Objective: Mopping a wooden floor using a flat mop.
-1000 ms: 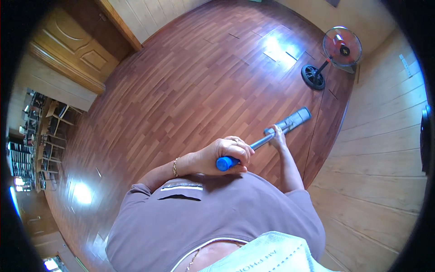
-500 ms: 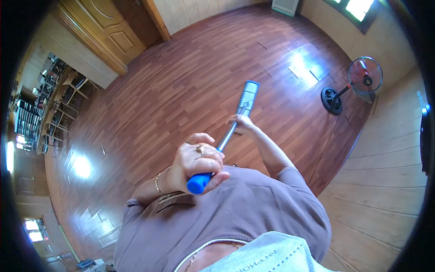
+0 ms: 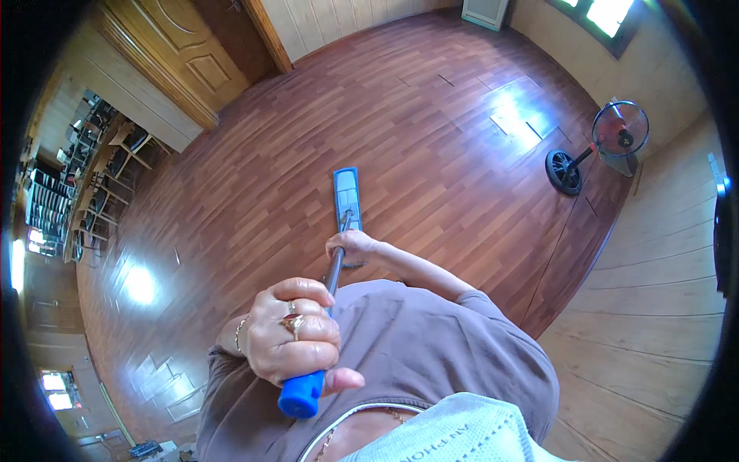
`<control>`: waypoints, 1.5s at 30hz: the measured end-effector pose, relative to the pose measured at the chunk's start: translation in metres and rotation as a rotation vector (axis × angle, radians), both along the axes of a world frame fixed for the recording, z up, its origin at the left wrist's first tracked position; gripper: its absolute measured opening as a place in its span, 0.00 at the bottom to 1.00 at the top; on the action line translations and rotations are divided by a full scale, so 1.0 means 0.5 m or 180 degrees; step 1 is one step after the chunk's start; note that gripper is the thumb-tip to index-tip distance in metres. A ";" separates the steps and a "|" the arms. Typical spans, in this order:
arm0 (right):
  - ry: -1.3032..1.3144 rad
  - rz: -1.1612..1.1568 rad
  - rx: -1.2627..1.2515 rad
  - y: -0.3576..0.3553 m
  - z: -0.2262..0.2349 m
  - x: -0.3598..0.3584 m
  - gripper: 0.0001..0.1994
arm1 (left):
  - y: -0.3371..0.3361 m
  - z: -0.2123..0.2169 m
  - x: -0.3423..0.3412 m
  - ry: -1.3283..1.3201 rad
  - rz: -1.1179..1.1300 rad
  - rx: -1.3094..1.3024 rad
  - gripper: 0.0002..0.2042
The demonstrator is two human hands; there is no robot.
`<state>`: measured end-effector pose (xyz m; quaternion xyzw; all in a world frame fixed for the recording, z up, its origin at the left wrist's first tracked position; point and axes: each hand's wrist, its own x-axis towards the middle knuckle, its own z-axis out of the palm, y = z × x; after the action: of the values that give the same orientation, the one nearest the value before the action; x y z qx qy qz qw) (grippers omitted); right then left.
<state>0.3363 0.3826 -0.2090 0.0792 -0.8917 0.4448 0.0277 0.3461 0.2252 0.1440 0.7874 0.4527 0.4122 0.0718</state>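
Note:
I hold a flat mop with a grey pole and a blue grip. My left hand point(image 3: 296, 339), with rings and a bracelet, is closed around the blue grip end point(image 3: 302, 393) close to my chest. My right hand point(image 3: 352, 246) grips the mop pole point(image 3: 334, 276) lower down, arm stretched forward. The flat blue-edged mop head point(image 3: 347, 199) lies on the reddish wooden floor point(image 3: 431, 115) straight in front of me.
A standing fan point(image 3: 608, 142) with a round black base is at the right by the wood-panelled wall point(image 3: 662, 254). Wooden double doors point(image 3: 173, 54) are at the upper left. Chairs and shelves point(image 3: 85, 177) show through an opening on the left. A white unit point(image 3: 485, 11) stands at the far wall.
The mop head has swung from the right, near the fan, to the floor straight ahead of me. Both hands kept their grip, and the blue grip came closer to the camera.

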 end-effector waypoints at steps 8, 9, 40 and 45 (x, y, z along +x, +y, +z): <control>0.0049 -0.0368 0.0344 -0.004 0.087 0.052 0.04 | -0.072 0.071 -0.065 -0.0264 -0.0164 -0.0414 0.17; 0.0043 -0.0399 0.0345 0.009 0.083 0.068 0.04 | -0.069 0.065 -0.072 -0.0285 -0.0265 -0.0447 0.16; 0.0622 0.0755 -0.2889 0.081 0.433 0.235 0.60 | 0.122 0.039 -0.035 0.0225 0.0086 0.0532 0.27; 0.2131 -0.0777 -0.2561 -0.003 0.633 0.343 0.62 | 0.137 0.009 0.018 0.1308 0.1084 0.1173 0.39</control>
<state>0.5077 0.3814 0.1077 0.0956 -0.5960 0.6953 0.3901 0.3548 0.2936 0.1486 0.7668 0.5007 0.3258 -0.2349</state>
